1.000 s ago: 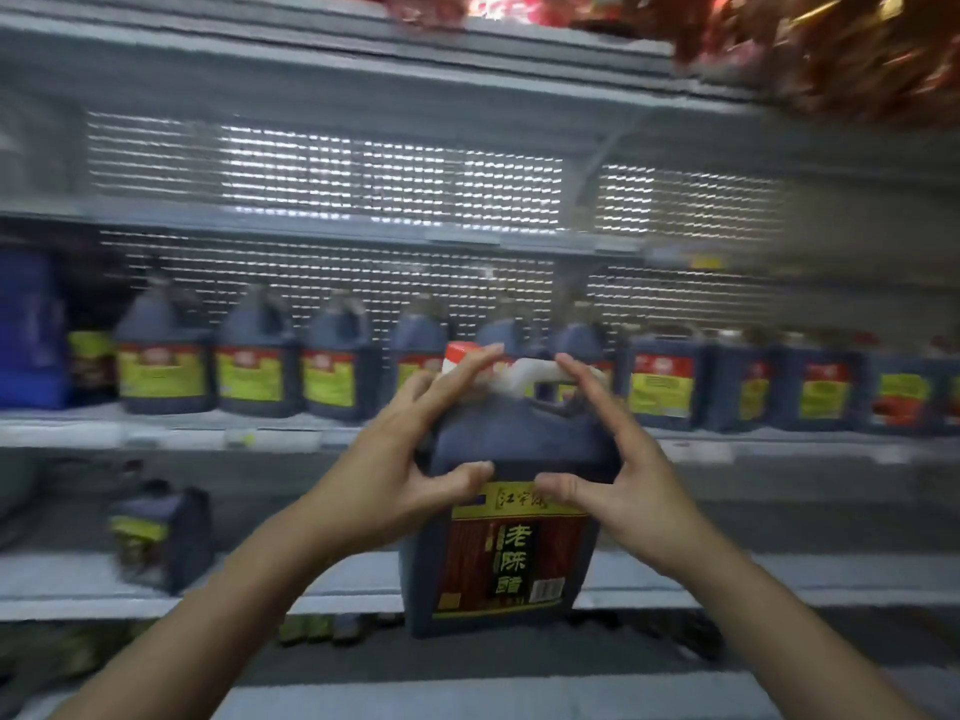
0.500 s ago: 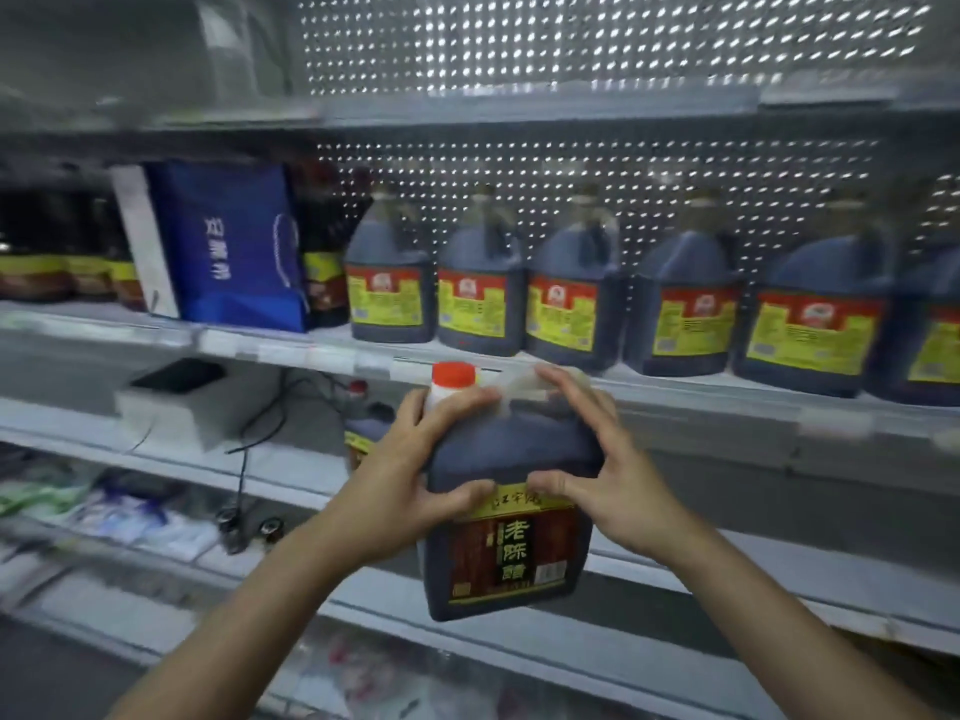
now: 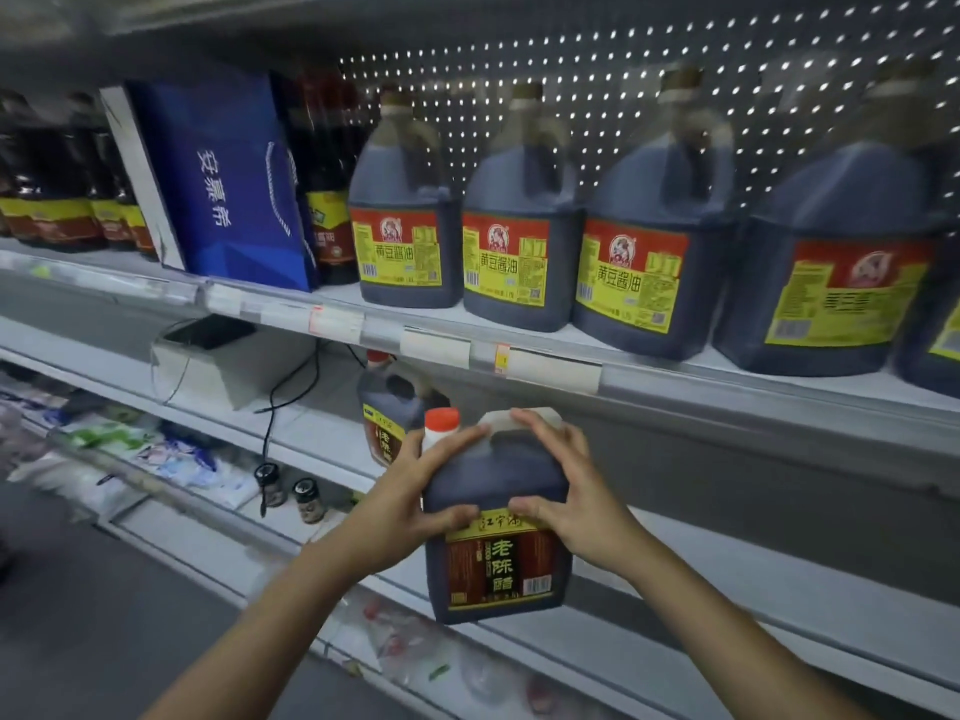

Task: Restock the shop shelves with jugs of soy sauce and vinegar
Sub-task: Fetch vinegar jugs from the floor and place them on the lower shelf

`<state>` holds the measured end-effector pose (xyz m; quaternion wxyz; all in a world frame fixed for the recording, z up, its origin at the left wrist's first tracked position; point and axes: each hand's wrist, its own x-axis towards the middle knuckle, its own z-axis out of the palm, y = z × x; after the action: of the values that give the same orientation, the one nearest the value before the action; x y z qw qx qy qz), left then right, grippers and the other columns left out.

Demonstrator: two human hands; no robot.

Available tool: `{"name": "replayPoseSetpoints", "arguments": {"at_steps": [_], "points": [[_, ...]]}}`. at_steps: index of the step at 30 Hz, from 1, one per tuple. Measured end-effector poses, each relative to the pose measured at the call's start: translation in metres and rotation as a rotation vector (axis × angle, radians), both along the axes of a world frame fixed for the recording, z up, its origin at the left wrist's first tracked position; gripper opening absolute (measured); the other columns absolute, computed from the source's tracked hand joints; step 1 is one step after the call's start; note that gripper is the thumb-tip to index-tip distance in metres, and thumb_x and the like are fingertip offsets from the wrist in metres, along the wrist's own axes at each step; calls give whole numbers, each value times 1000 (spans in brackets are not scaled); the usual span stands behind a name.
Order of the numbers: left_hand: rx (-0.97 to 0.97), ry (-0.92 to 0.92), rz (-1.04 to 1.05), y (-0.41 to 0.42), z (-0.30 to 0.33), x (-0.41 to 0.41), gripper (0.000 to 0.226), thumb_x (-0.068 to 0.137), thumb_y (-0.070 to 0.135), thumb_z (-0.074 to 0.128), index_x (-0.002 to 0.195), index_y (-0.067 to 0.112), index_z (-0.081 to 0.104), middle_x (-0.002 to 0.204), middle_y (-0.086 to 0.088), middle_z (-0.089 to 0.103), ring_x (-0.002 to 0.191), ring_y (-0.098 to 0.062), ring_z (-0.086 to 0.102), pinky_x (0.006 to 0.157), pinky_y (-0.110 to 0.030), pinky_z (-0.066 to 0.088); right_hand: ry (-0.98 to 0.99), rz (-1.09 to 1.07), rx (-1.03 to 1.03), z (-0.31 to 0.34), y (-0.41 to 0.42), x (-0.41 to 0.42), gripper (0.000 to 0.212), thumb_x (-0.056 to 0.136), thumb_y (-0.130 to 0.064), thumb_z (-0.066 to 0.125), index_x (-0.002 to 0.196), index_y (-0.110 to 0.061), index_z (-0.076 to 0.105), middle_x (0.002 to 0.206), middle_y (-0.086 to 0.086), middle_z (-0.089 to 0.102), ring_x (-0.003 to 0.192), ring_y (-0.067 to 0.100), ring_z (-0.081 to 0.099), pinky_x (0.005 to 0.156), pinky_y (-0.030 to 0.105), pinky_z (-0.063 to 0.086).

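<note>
Head view: vinegar jug (image 3: pixel 496 517) held upright between left hand (image 3: pixel 415 498) and right hand (image 3: pixel 571 498), both clasping its shoulders.

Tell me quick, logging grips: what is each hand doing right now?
Left hand: closed on the vinegar jug, fingers on its left side.
Right hand: closed on the same jug's right side.

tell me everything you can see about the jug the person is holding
The held jug is a squarish, translucent plastic container full of dark liquid, upright and carried in the air in front of the shelves. It has an orange-red screw cap at its top left and a pale moulded handle across the top. A dark red-brown front label with a yellow band carries large characters and a barcode. The left hand and right hand clasp its shoulders, fingers over the top, thumbs on the front.
</note>
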<state>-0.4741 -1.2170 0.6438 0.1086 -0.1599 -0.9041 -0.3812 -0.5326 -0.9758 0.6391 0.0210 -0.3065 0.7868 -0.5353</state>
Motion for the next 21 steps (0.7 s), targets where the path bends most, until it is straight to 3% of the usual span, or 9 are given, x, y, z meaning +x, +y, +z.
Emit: {"name": "replayPoseSetpoints", "arguments": {"at_steps": [5, 10, 12, 13, 15, 17, 18, 21], "points": [[-29, -51, 6, 0, -26, -37, 83, 90, 38, 78, 152, 58, 27, 133, 3, 38, 127, -12, 47, 111, -31, 43, -24, -9, 36, -27, 0, -36, 94, 85, -5, 81, 146, -61, 39, 142, -15, 35, 131, -2, 50, 108, 29, 50], [-48, -81, -35, -6, -38, -83, 85, 90, 36, 77, 152, 60, 24, 131, 2, 39, 125, -10, 48, 102, -20, 48, -46, -100, 66, -48, -4, -70, 93, 86, -7, 81, 145, -64, 37, 129, -13, 42, 126, 10, 57, 111, 38, 49], [-31, -93, -62, -10, -45, -104, 85, 91, 32, 77, 151, 59, 25, 137, 2, 37, 129, -9, 46, 99, -12, 48, -73, -162, 89, -57, -8, -83, 83, 88, -13, 80, 142, -57, 36, 129, -13, 43, 128, 13, 53, 110, 32, 48], [-31, -95, -80, -12, -48, -114, 83, 91, 31, 77, 150, 58, 26, 140, 3, 35, 131, -9, 45, 99, -11, 48, -94, -197, 91, -61, -10, -88, 78, 90, -15, 79, 140, -52, 34, 130, -15, 43, 130, 11, 50, 104, 23, 48], [-58, -95, -99, -16, -53, -134, 77, 91, 31, 76, 147, 55, 30, 140, 5, 33, 131, -12, 43, 101, -15, 50, -124, -245, 73, -67, -15, -98, 76, 91, -16, 78, 140, -48, 30, 133, -19, 44, 129, 5, 44, 90, 5, 44], [-115, -92, -93, -23, -60, -154, 73, 91, 35, 77, 147, 46, 32, 134, 3, 37, 128, -17, 46, 103, -22, 49, -123, -301, 88, -77, -21, -110, 77, 91, -20, 78, 142, -50, 28, 136, -17, 45, 129, 4, 44, 88, 3, 43], [-134, -101, -87, -26, -62, -162, 73, 91, 36, 76, 149, 41, 32, 131, 1, 39, 127, -18, 47, 104, -24, 46, -121, -327, 101, -80, -25, -115, 79, 90, -24, 79, 143, -52, 27, 138, -15, 46, 130, 6, 45, 94, 8, 44], [-155, -118, -114, -36, -65, -182, 72, 93, 36, 74, 153, 32, 35, 132, 0, 46, 125, -16, 47, 105, -28, 44, -159, -384, 132, -90, -35, -125, 85, 88, -40, 80, 151, -55, 26, 152, -5, 49, 138, 17, 48, 112, 39, 47]]}}
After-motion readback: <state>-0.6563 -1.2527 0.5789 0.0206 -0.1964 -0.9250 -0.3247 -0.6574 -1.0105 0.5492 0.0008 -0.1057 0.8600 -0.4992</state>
